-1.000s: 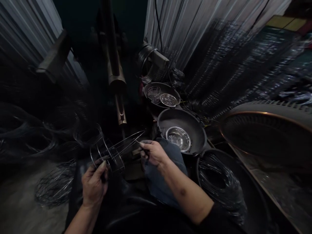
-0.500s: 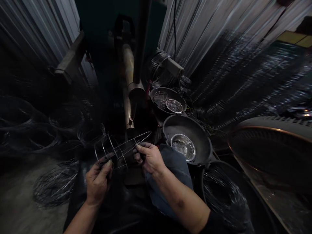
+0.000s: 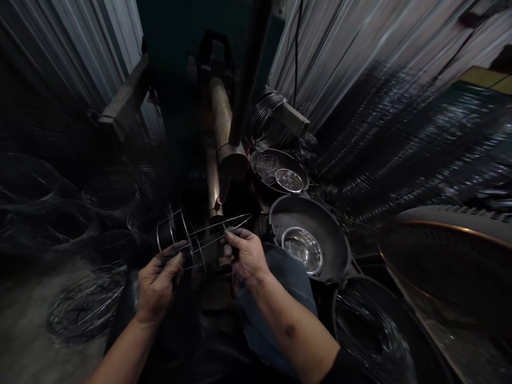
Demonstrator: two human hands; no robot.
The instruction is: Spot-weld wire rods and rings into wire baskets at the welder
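The left hand (image 3: pixel 158 282) and right hand (image 3: pixel 246 256) each pinch the wire cage (image 3: pixel 188 242) in a closed grip; uneven squeezing could bend its thin wires or spring them loose.

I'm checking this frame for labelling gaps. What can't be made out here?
All in the head view:
Wire cage: the joints under the left hand and right hand are covered by fingers.
Steel bowl: its contents are lost in glare.
Wire racks at right: smeared by motion blur.
Floor coils at left: too dark to count.
Tub coil: cut off by the bottom edge.
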